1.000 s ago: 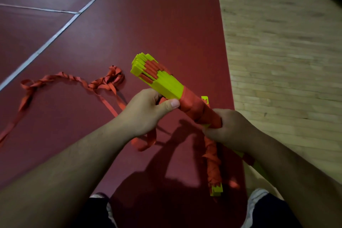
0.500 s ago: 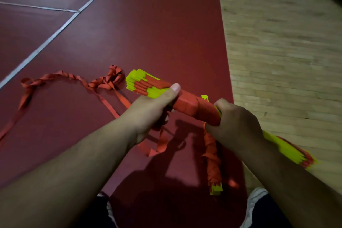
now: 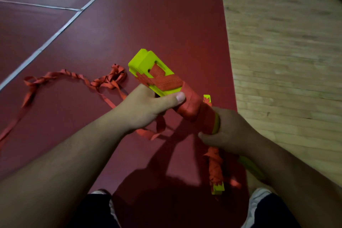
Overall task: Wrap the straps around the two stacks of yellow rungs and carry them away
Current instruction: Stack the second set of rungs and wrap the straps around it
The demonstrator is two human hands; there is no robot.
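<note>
the person holds one stack of yellow rungs [image 3: 148,65] up above the dark red mat [image 3: 166,24], tilted so its bare end points up and away. the middle of this stack is wound tight in orange strap [image 3: 190,105]. the left hand [image 3: 148,109] grips the stack just above the winding, thumb pressed flat along its near side and the fingers curled underneath, out of sight. the right hand [image 3: 227,131] holds the lower part, its fingers curled round the wound section. a loose tail of strap [image 3: 55,76] hangs from under the left hand and runs off to the left across the mat in twists and a small tangle. the second stack [image 3: 215,168] lies on the mat below the right hand, wrapped in orange strap with yellow showing at both ends. a strip of wooden floor [image 3: 286,61] borders the mat on the right. the tips of two shoes [image 3: 259,196] show at the bottom edge.
</note>
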